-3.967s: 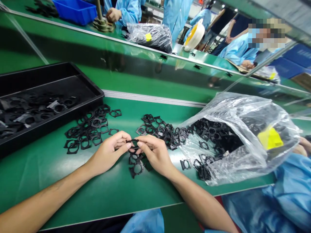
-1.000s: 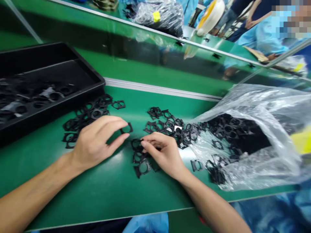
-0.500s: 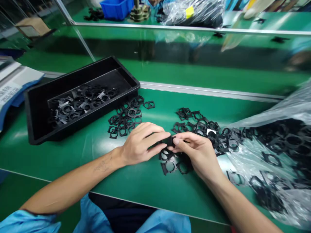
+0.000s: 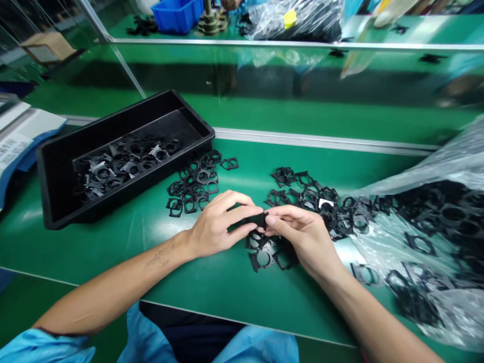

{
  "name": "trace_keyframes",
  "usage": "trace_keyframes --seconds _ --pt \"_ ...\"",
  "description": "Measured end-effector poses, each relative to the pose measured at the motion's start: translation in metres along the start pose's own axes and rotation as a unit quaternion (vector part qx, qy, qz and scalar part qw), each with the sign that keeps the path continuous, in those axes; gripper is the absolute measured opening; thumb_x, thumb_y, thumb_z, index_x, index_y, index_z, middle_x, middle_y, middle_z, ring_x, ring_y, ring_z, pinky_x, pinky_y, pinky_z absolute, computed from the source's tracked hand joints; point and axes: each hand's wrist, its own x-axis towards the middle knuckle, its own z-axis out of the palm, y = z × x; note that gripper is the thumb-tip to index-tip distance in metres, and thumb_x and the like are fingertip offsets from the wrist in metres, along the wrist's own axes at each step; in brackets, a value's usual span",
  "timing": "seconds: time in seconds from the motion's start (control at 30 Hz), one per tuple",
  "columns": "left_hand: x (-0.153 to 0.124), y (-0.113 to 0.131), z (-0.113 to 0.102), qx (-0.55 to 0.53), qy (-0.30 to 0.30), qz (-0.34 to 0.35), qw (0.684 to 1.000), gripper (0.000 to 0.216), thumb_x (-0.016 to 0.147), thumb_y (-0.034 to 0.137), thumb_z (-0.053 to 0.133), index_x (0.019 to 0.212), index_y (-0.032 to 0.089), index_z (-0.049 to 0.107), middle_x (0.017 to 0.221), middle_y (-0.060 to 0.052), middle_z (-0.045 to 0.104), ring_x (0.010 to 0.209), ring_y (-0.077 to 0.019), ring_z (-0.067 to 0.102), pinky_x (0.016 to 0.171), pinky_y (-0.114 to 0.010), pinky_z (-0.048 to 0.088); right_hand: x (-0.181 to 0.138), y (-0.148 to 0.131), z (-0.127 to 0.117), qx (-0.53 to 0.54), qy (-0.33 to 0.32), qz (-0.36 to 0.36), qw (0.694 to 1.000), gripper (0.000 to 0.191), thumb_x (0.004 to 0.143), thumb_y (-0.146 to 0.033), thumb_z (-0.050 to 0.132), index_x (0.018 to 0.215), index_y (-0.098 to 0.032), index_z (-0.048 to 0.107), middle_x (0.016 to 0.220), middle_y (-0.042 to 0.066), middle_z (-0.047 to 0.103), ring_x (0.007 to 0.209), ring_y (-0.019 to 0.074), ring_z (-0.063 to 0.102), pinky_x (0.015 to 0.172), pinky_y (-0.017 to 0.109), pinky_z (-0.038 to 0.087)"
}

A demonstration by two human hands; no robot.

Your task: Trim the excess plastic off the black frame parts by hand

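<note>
Between the fingertips of both hands sits a small black part [image 4: 258,219], held above the green table. My left hand [image 4: 223,222] pinches its left side with thumb and fingers. My right hand [image 4: 298,227] grips the right end between thumb and forefinger. The part's exact shape is mostly hidden by my fingers. Just below the hands lie several flat black frames with round holes [image 4: 261,259]. A looser pile of the same black frames [image 4: 312,194] spreads behind and to the right of my right hand.
At the left stands a black tray [image 4: 130,205] part-filled with such frames. More frames [image 4: 194,184] lie beside its front right side. A clear plastic bag [image 4: 381,242] spilling frames lies at right. Behind the metal rail [image 4: 264,135] are a blue bin [image 4: 177,16] and another wrapped bundle [image 4: 295,22].
Both hands keep the same grip on the black part. The view has shifted very slightly; otherwise the tray, piles and bag stay where they were.
</note>
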Motion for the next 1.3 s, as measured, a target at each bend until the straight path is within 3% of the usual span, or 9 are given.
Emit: trace_keyframes --seconds 0.2,0.6,1.1,1.3 --pt "0.001 0.000 0.000 -0.030 -0.008 0.006 0.999 0.024 0.094 0.019 0.064 0.117 0.020 0.067 0.112 -0.010 0.070 0.106 -0.0191 0.069 0.093 -0.034 0.059 0.000 0.000 -0.002 -0.002 0.000 -0.007 1.000 0.026 0.069 -0.041 0.090 0.081 -0.021 0.079 0.069 0.001 0.075 0.060 0.0142 0.070 0.064 0.027 0.061" --pt "0.002 0.001 0.001 -0.098 -0.010 -0.048 0.994 0.022 0.092 0.020 0.067 0.114 0.018 0.068 0.109 -0.011 0.072 0.104 -0.0192 0.069 0.093 -0.034 0.059 0.000 0.000 -0.001 -0.009 -0.005 -0.010 1.000 0.026 0.070 -0.043 0.089 0.081 -0.021 0.079 0.068 0.001 0.075 0.062 0.0154 0.072 0.066 0.028 0.061" --pt "0.003 0.003 0.000 -0.102 -0.005 -0.062 0.993 0.023 0.090 0.014 0.066 0.113 0.019 0.071 0.110 -0.009 0.069 0.103 -0.0172 0.069 0.091 -0.032 0.060 0.000 -0.001 -0.001 0.028 -0.021 -0.008 0.999 0.026 0.069 -0.037 0.091 0.082 -0.018 0.078 0.068 0.000 0.073 0.059 0.0108 0.069 0.063 0.021 0.059" --pt "-0.003 0.016 0.003 -0.080 -0.008 -0.052 0.995 0.020 0.093 0.012 0.063 0.111 0.019 0.070 0.110 -0.007 0.066 0.100 -0.0130 0.068 0.086 -0.022 0.058 -0.012 0.004 0.004 -0.028 0.006 -0.025 0.999 0.032 0.066 -0.039 0.093 0.077 -0.017 0.073 0.070 -0.002 0.069 0.061 0.0099 0.067 0.060 0.019 0.054"
